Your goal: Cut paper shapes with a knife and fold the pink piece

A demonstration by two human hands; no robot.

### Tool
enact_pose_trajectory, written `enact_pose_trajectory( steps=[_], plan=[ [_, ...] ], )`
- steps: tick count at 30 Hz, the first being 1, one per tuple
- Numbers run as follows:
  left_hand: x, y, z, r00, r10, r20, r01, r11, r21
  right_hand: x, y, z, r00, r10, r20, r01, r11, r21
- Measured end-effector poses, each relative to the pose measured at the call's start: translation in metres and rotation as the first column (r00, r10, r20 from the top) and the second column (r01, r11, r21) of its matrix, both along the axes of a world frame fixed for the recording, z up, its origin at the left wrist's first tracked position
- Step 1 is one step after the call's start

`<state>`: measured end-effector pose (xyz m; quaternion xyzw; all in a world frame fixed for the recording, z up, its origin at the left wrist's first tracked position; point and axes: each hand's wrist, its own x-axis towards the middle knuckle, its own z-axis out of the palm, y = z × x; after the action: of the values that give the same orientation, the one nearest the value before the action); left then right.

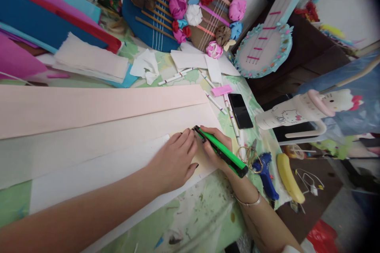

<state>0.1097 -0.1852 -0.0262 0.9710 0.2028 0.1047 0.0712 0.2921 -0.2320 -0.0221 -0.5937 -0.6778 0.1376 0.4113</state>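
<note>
My right hand (211, 155) grips a green and black utility knife (223, 149), its tip pointing at the paper beside my left fingertips. Palm down, my left hand (173, 162) presses flat on the sheets, fingers stretched out and holding nothing. Under it lies a large white sheet (74, 180), over a pale pink sheet whose far edge is a folded strip (97, 104). Whether a blade is out and touching the paper I cannot tell, since it is too small to see.
White markers (216, 102), a phone (240, 110), gold-handled scissors (253, 152), a blue glue gun (267, 176) and a yellow banana-shaped item (289, 178) lie to the right. A white tumbler (293, 112) stands beyond. Decorated paper instruments (263, 49) and folded paper (92, 61) line the back.
</note>
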Motion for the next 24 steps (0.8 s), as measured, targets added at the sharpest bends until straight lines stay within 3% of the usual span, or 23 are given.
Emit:
enact_pose_trajectory(
  steps=[24],
  plan=[
    [-0.0005,-0.0014,-0.0005,1.0,0.008,-0.015,-0.008,1.0,0.01,0.0014,-0.003,-0.0021,1.0,0.014,0.023,-0.014,1.0,0.002]
  ],
)
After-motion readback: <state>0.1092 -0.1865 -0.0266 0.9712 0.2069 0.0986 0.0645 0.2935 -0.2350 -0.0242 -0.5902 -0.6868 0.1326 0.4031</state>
